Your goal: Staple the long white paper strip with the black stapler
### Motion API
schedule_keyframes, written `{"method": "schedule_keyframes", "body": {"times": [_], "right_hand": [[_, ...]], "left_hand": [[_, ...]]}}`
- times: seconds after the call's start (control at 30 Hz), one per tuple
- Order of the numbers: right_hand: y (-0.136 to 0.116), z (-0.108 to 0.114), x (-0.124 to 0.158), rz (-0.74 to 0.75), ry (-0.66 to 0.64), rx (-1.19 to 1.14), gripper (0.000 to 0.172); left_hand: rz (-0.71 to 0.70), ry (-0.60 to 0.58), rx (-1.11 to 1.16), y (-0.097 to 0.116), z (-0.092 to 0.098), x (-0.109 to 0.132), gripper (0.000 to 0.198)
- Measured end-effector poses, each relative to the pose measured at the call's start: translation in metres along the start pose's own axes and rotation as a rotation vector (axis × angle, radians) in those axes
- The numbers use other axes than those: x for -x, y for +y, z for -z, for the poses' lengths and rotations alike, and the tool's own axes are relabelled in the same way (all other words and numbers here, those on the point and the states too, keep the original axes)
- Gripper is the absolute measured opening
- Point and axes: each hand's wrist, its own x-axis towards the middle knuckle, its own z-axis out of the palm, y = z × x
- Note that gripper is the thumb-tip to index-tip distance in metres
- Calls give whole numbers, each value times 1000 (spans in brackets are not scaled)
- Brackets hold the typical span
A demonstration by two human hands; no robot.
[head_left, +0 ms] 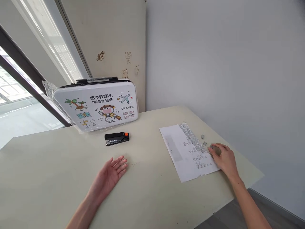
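Observation:
My left hand (111,173) rests palm up on the table with its fingers extended and nothing in it. A black stapler (116,138) with an orange button lies just beyond those fingertips. At the right edge of a printed sheet of paper (175,152), my right hand (224,157) has thumb and index finger closed on a small grey piece (211,147) that looks like a strip of staples. Two similar pieces, a farther one (202,136) and a nearer one (205,143), lie loose close by. Rows of grey strips (190,135) cover the sheet's upper right part.
A white suitcase (111,105) with cartoon prints, partly in clear plastic, stands at the back left of the pale table (143,197). A grey wall (226,63) runs along the table's right side. Window frames rise at the left.

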Motion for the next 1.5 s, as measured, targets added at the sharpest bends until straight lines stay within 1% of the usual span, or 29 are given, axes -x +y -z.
{"method": "schedule_keyframes", "body": {"times": [0.07, 0.1, 0.17, 0.2, 0.23, 0.3, 0.37, 0.4, 0.47, 0.53, 0.57, 0.63, 0.7, 0.8, 0.97, 1.1, 1.33, 1.5], "right_hand": [[-12, 3, 5, -15, 41, -33, 56], [-24, 6, 10, -20, 79, -63, 55], [-58, 12, 31, -7, 144, -161, 48], [-79, 15, 46, 20, 135, -221, 42], [-102, 16, 64, 52, 73, -299, 36], [-148, 16, 104, 141, -124, -454, 25], [-187, 12, 141, 277, -400, -556, 17], [-202, 9, 156, 347, -513, -592, 16], [-222, 3, 175, 512, -628, -624, 21], [-229, -2, 180, 615, -654, -619, 26], [-230, -4, 180, 624, -650, -615, 26], [-229, -5, 178, 572, -633, -625, 27], [-227, -6, 176, 513, -631, -641, 27], [-226, -6, 176, 488, -632, -646, 26], [-227, -5, 178, 488, -611, -651, 24], [-227, -5, 177, 477, -614, -651, 24], [-226, -8, 176, 480, -635, -662, 25], [-226, -12, 177, 492, -619, -662, 26]], "left_hand": [[-7, -13, -5, 2, 3, 0, 23], [-16, -16, -5, 3, 4, 0, 20], [-34, -24, -6, 5, 6, 1, 12], [-41, -38, -14, 6, 6, 1, 7], [-44, -60, -32, 6, 6, 1, 8], [-40, -118, -93, 7, 5, 3, 18], [-43, -169, -159, 6, 5, 7, 25], [-52, -180, -180, 5, 6, 10, 26], [-82, -177, -196, 3, 11, 18, 27], [-105, -152, -201, 1, 18, 25, 28], [-113, -137, -204, 1, 22, 29, 29], [-120, -107, -208, 2, 29, 33, 28], [-130, -74, -201, 3, 31, 35, 26], [-134, -38, -186, 5, 28, 34, 26], [-126, -15, -163, 5, 22, 35, 24], [-124, 0, -125, 4, 22, 35, 23], [-98, 64, -41, 4, 22, 31, 15], [-83, 79, 17, 6, 22, 31, 18]]}}
